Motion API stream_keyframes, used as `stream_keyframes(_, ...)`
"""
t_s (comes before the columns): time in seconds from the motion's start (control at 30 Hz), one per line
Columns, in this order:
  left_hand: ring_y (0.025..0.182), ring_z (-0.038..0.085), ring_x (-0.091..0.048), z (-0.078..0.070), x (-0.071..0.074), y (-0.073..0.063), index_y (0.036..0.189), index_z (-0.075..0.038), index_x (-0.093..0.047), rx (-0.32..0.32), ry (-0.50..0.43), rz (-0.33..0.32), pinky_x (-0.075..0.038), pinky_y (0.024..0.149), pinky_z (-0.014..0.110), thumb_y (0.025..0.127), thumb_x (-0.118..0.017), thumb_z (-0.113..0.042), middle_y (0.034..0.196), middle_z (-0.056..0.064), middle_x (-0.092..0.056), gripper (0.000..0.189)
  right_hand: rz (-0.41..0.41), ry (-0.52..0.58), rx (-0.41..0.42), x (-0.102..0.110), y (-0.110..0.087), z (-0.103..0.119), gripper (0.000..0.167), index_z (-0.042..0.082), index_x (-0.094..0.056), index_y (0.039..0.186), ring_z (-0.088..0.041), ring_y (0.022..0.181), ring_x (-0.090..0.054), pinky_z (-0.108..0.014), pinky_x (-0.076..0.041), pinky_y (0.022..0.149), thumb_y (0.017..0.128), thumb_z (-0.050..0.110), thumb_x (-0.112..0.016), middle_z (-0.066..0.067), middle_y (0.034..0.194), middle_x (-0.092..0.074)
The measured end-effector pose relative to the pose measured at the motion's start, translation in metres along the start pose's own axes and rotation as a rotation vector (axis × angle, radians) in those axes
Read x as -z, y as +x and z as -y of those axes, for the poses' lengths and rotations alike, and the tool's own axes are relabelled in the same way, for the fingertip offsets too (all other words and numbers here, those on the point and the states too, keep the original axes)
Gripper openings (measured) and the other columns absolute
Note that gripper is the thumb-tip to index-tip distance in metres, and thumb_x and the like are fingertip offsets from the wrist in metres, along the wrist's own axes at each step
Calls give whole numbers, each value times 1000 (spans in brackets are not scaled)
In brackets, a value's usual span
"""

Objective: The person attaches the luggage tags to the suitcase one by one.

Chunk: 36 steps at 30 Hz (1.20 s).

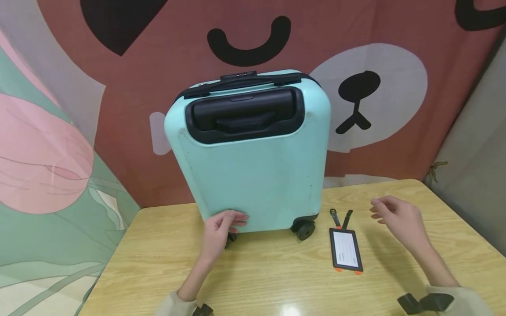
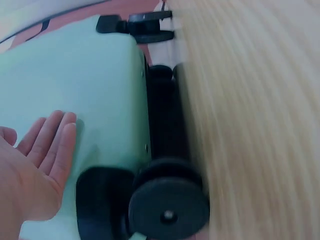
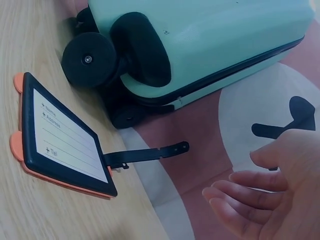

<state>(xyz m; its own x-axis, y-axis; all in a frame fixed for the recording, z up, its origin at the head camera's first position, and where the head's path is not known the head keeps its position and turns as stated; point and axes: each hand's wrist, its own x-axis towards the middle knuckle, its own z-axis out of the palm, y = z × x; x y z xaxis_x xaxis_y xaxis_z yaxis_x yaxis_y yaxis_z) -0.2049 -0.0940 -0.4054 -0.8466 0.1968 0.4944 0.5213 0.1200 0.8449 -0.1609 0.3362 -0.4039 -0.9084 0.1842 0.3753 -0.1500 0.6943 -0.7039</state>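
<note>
A mint-green suitcase (image 1: 261, 175) stands upright on its wheels, its black telescopic handle (image 1: 245, 112) pushed down. Near its lower left corner is my left hand (image 1: 222, 228), fingers loosely extended; whether they touch the shell cannot be told. In the left wrist view the same hand (image 2: 42, 165) lies beside the suitcase face (image 2: 90, 95), holding nothing. To the right lies a luggage tag (image 1: 345, 249) with a white card, black frame, orange edges and an unfastened strap (image 1: 347, 219). My right hand (image 1: 399, 219) hovers right of the tag, fingers relaxed and holding nothing, also seen bent loosely in the right wrist view.
The suitcase and tag are on a light wooden table (image 1: 276, 272). Behind it hangs a reddish-brown cloth (image 1: 138, 166) with a cartoon bear print. A black suitcase wheel (image 1: 305, 230) is close to the tag's left. A grey curtain (image 1: 474, 166) hangs at the right.
</note>
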Motion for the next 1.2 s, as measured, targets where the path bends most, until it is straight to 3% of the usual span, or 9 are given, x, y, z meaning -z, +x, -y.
stream_keyframes(0.2,86,38,-76,-1,-25,3,105,2,-77,53,-23,48,-60,75,56,110,-47,-13,97,15,-78,33,-4,29,-20,-3,-2,-1,34,-10,-69,107,-6,69,-71,-24,-59,60,107,22,-58,-25,93,-74)
stream_keyframes(0.57,92,42,-74,-3,-77,8,117,6,-72,53,-80,203,-62,79,37,111,-50,-18,109,23,-75,33,-1,46,-33,-11,-2,0,32,-12,-68,109,-7,69,-71,-27,-60,61,107,18,-59,-26,93,-74)
stream_keyframes(0.83,92,36,-76,-3,-111,12,116,4,-73,108,-61,245,-62,76,47,110,-54,-20,109,21,-75,32,12,59,-50,-14,-2,2,30,-11,-68,108,-13,71,-72,-28,-61,62,107,18,-59,-26,93,-74)
stream_keyframes(1.07,89,25,-76,-7,-135,12,119,3,-72,154,-13,284,-63,73,39,108,-55,-17,109,18,-76,29,28,66,-60,-17,-1,4,29,-12,-68,108,-21,71,-73,-25,-60,60,106,17,-61,-25,92,-74)
stream_keyframes(1.2,90,25,-76,-6,-144,12,118,1,-73,173,-2,296,-62,73,31,107,-56,-17,107,11,-77,27,35,69,-63,-19,-1,2,28,-12,-67,109,-24,72,-73,-28,-60,60,106,15,-61,-25,92,-74)
